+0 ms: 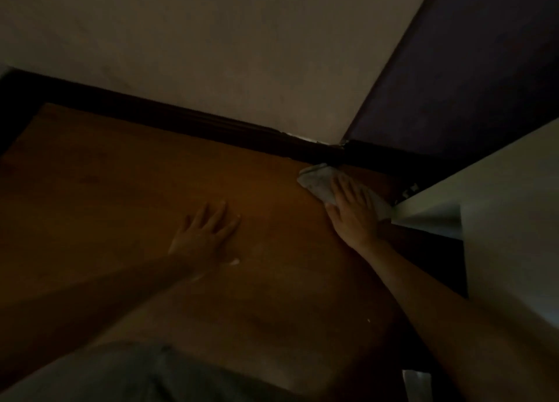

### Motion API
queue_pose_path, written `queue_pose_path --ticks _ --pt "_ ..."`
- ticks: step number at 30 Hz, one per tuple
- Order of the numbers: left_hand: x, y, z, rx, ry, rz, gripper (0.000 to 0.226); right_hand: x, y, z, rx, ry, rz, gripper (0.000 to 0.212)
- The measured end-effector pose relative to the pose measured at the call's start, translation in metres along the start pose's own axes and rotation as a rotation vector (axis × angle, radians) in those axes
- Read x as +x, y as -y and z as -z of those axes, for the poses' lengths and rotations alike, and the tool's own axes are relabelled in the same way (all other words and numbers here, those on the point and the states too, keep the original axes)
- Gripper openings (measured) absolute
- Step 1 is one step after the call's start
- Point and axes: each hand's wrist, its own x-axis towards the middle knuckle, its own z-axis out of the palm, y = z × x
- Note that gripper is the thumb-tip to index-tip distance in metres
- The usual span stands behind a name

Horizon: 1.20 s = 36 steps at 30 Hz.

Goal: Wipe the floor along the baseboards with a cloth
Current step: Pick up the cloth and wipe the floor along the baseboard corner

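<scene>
Right hand [352, 212] flat, fingers straight, pressing the pale cloth [317, 182] onto the wooden floor [121, 174] just beside the dark baseboard [211, 123], near the corner; left hand [205, 235] spread flat on bare floor, well apart.

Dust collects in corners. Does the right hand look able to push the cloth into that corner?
Probably yes: the right hand presses the cloth already beside the baseboard corner, floor between bare.
</scene>
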Motion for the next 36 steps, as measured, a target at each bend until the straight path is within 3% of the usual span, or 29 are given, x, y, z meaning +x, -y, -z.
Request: queue_pose_path --ticks 5,10,18,21,27,33,36 --pt "0.004 0.005 0.003 0.017 0.039 -0.040 0.100 0.007 0.037 -0.005 0.037 0.011 0.133 0.063" --pt "0.006 -0.002 0.008 -0.007 0.091 -0.022 0.106 0.008 0.039 -0.017 0.131 -0.046 0.065 0.055" --pt "0.003 -0.008 0.016 -0.112 0.127 -0.012 0.118 0.018 0.047 0.010 0.136 0.276 -0.012 0.049" --pt "0.004 -0.009 0.017 -0.129 0.123 -0.005 0.117 0.017 0.045 0.013 0.098 0.312 0.016 0.050" --pt "0.005 -0.010 0.011 -0.086 0.089 0.004 0.115 0.015 0.033 -0.002 0.122 0.201 0.056 0.051" --pt "0.005 -0.013 0.006 -0.007 0.028 0.020 0.116 -0.007 0.001 -0.003 0.000 -0.190 -0.201 0.044" --pt "0.004 -0.014 0.006 0.016 0.044 0.029 0.117 0.006 0.019 -0.007 0.133 -0.102 -0.046 0.065"
